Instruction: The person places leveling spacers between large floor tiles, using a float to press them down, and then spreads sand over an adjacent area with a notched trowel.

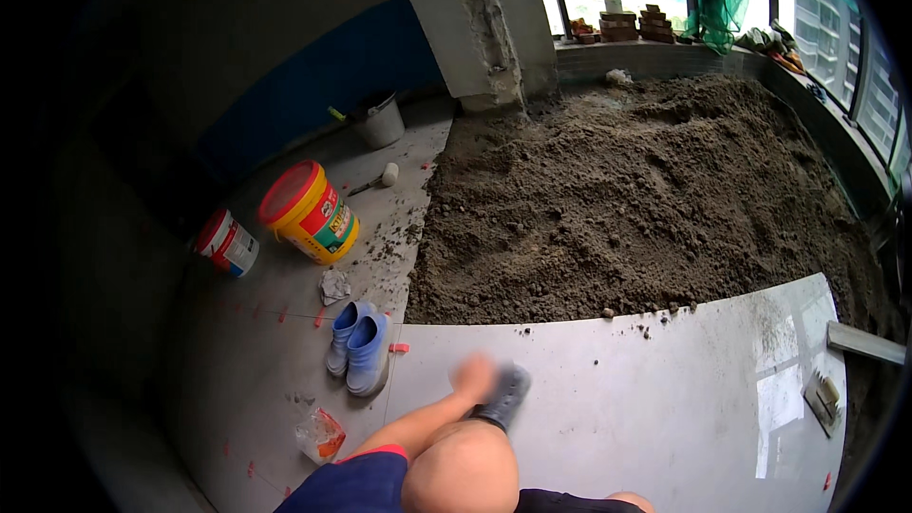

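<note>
My left hand [473,375], blurred by motion, is beside my foot in a dark grey shoe or sock [505,391], near the bent knee [459,475]; I cannot make out its fingers or whether it holds anything. My right hand does not show. The foot is on large pale floor tiles [617,408]. To the left of it stands a pair of pale blue rubber shoes [366,356], with a plastic bag with orange print [320,435] below them.
Beyond the tiles lies a bed of damp sandy mortar [627,209]. Buckets [309,218], a white mallet [388,175] and red spacers [399,349] are on the left; a notched trowel [822,404] and a metal straightedge [864,342] at right. Bricks [619,28] line the windowsill.
</note>
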{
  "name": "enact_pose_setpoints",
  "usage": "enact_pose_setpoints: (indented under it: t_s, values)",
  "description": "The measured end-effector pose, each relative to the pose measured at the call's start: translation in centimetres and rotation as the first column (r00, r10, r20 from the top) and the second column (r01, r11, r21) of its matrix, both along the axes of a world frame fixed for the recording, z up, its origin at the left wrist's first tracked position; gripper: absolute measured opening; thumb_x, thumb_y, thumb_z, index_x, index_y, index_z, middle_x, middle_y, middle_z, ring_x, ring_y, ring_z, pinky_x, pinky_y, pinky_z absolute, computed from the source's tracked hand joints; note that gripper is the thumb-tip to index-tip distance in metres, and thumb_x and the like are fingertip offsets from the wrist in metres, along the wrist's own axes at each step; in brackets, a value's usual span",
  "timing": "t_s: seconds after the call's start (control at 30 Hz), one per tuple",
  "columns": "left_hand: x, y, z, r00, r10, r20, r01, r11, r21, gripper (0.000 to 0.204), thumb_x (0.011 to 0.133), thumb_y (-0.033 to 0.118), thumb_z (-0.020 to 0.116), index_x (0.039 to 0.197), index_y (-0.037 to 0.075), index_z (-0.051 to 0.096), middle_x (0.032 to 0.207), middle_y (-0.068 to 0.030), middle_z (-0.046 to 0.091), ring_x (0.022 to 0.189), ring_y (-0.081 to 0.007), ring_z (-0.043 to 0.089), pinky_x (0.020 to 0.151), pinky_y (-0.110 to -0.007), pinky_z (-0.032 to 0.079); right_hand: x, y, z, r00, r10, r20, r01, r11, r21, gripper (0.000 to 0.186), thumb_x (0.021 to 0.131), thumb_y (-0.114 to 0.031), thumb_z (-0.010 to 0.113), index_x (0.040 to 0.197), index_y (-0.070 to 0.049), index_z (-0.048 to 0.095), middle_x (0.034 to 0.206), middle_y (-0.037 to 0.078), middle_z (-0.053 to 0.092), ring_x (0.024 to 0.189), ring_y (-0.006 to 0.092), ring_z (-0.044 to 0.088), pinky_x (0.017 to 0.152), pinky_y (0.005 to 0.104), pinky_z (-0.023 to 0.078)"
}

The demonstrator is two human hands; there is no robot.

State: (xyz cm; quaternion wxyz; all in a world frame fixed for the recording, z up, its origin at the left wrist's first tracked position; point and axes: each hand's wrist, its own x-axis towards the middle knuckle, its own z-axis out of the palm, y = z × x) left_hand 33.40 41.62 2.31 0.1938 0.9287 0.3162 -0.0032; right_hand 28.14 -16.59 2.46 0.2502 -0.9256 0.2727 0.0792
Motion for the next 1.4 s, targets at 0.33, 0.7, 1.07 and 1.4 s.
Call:
enact_pose_setpoints:
  t_s: [0.33,0.7,1.07,1.4]
  values:
    - [-8.0,13.8,-4.5,0.967,0.134,-0.217,-0.101,0.982,0.159,0.074,0.089,0.046,0.057,0.138,-0.007,0.038,0.143,-0.0308,0.036,0.135,-0.0437,0.032,0.110,-0.051,0.029,-11.4,-11.4,2.2,0.953,-0.097,-0.288,0.001,0.949,-0.316,0.054,0.097,-0.049,0.048,0.083,0.000,0.064,0.059,0.013,0.059,0.050,0.0265,0.057,0.053,0.0404,0.049]
    - [-1.5,14.1,-9.2,0.992,-0.103,0.079,0.084,0.972,0.219,0.073,0.079,0.022,0.064,0.137,-0.013,0.036,0.151,-0.0340,0.025,0.144,-0.0477,0.019,0.119,-0.051,0.015,8.2,6.1,13.2,0.949,0.130,-0.287,-0.130,0.991,0.019,0.032,0.090,-0.028,0.062,0.090,0.004,0.063,0.072,0.015,0.067,0.060,0.0230,0.068,0.060,0.0346,0.053]
    - [7.6,8.6,-4.3,0.874,-0.478,0.092,0.254,0.286,-0.924,0.025,0.087,0.026,0.062,0.086,0.001,0.066,0.077,-0.0168,0.063,0.072,-0.0320,0.061,0.068,-0.041,0.049,21.5,31.5,-1.6,-0.174,0.763,-0.622,-0.554,0.447,0.702,0.059,0.090,-0.060,0.054,0.127,-0.015,0.062,0.117,0.015,0.067,0.108,0.0327,0.062,0.093,0.0414,0.048]
    - [20.6,6.7,-2.4,0.916,-0.064,0.395,0.396,0.294,-0.870,0.015,0.091,0.017,0.061,0.095,0.003,0.059,0.086,-0.0113,0.063,0.076,-0.0222,0.061,0.069,-0.036,0.048,42.5,31.5,2.5,0.838,0.524,-0.150,-0.396,0.774,0.493,0.029,0.099,-0.025,0.053,0.077,-0.005,0.055,0.058,0.003,0.054,0.052,0.0106,0.049,0.050,0.0275,0.038]
